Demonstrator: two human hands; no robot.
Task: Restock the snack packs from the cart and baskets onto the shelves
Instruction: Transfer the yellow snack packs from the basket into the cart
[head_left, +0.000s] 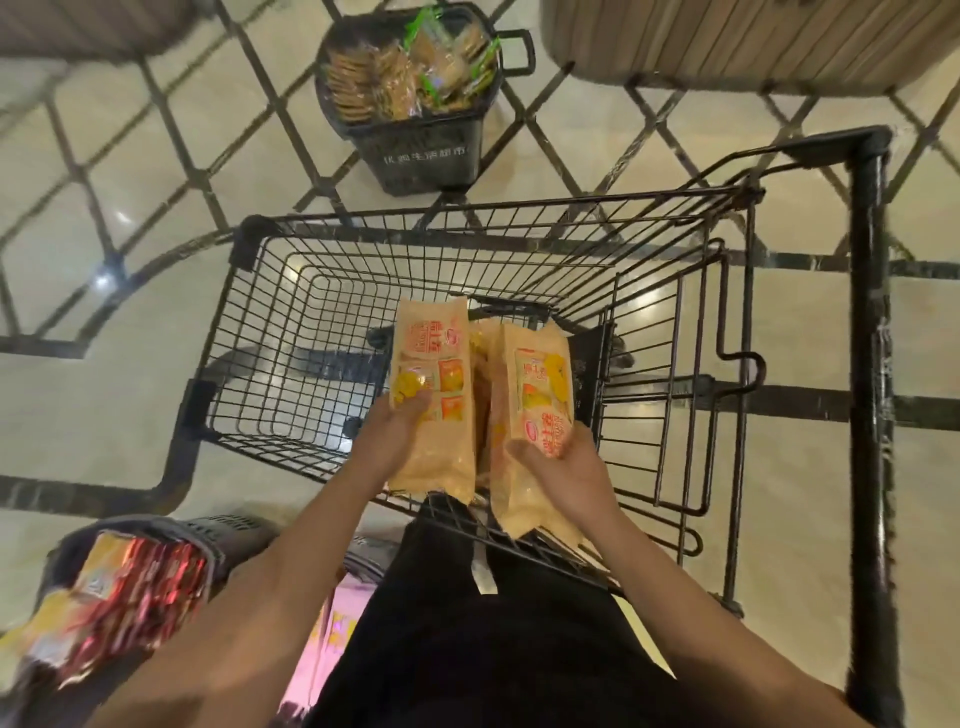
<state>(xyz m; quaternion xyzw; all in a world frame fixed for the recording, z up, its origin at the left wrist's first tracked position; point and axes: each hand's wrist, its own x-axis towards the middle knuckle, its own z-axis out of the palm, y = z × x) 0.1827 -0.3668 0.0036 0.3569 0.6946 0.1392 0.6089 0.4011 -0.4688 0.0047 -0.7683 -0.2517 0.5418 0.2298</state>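
Nearest the camera is a dark, soft lap w/ both bare arms reaching out from it, elbows bent a bit, wrists pointing away. Low on the left of the arms sits a gray plastic basket (228, 535) stuffed w/ shiny red and yellow packs (124, 582), crinkly and blurry.

The left hand (397, 426) has its grip curled round a snack pack (434, 395), thumb on the front, fingers tucked behind. The pack is a long flat pouch, smooth plastic, pale orange w/ yellow and red pics. Its long way runs from the hand out and away, far end up by the cart's middle.

The right hand (561, 462) has its grip pinching a second snack pack (535, 415), thumb on the front face, fingers round the right edge. Same kind of pouch, same look, long way pointing away too, tilted a little. The 2 packs sit side by side, edges touching or almost, I can't tell which. More orange pack peeks out between them.

Both packs are held above the near end of a black wire cart (467, 234), thin metal bars in a grid. Right of the grips stands its thick black handle bar (865, 364).

Past the cart, a black plastic basket (426, 150) stands on the shiny pale tile floor (130, 156) w/ dark criss-cross lines. It's full of clear cracker packs (405, 73) w/ green trim.
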